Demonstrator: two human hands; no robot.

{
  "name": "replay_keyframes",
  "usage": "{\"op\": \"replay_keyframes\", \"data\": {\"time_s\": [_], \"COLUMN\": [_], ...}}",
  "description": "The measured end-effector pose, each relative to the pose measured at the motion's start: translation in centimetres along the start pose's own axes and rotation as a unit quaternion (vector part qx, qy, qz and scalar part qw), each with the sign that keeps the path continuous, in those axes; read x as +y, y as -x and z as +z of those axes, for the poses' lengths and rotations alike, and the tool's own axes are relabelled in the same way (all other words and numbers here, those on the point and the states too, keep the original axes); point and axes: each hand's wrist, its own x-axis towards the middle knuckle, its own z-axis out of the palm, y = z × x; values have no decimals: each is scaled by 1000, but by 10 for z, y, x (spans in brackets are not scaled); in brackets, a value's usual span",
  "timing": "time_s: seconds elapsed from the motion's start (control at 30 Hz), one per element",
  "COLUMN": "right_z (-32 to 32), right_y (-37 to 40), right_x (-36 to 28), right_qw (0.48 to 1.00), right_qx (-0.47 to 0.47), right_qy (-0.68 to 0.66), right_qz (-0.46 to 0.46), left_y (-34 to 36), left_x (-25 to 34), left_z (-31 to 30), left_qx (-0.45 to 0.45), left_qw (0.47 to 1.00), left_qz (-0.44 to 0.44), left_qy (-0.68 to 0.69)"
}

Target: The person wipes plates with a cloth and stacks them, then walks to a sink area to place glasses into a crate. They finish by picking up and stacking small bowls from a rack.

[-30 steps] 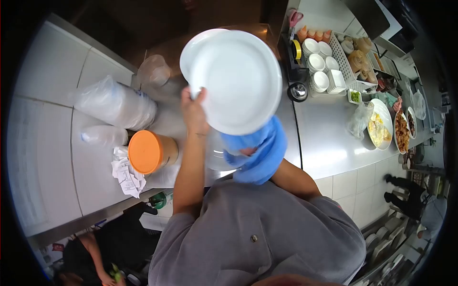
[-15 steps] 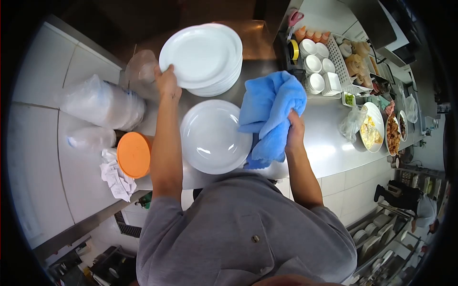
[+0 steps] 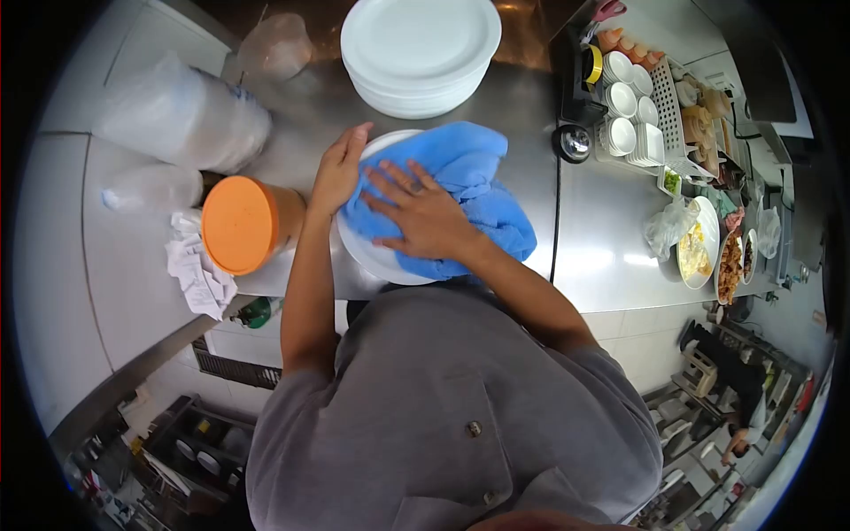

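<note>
A blue cloth lies bunched over a white plate at the counter's front edge, covering most of it. My right hand presses flat on the cloth, its fingers spread. At the plate's left rim is my left hand, its fingers pointing away from me and closed against the edge; the fingertips' grip is partly hidden. Beyond the cloth stands a stack of white plates, which neither hand touches.
Left are an orange-lidded container, crumpled papers and plastic-wrapped stacks. Right are a call bell, small white bowls, a white basket and a plate of food. Another person is far right.
My left hand has left the top plate of the stack and come to the nearer plate's rim. My right hand has brought the cloth leftward onto that plate. The view has shifted.
</note>
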Motion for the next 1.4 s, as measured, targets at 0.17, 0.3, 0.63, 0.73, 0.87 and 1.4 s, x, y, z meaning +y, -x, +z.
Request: {"op": "replay_keyframes", "data": {"time_s": [0.17,0.3,0.63,0.73,0.87,1.4], "right_z": [-48,-41,-55,-55,-23,-145], "right_y": [52,28,75,87,54,19], "right_x": [19,44,9,40,69,54], "right_qw": [981,984,977,994,986,766], "right_qx": [-181,-23,-211,-67,134,395], "right_qy": [37,165,14,74,10,-439], "right_qz": [-68,56,-43,40,102,256], "left_y": [21,14,15,18,19,46], "left_x": [-2,-23,-24,-22,-17,152], "left_z": [5,9,6,-1,-8,-20], "left_qx": [-49,-28,-53,-12,54,153], "left_qw": [961,980,992,991,963,936], "left_qz": [125,102,102,117,204,254], "left_qy": [-243,-166,-57,-58,-169,190]}}
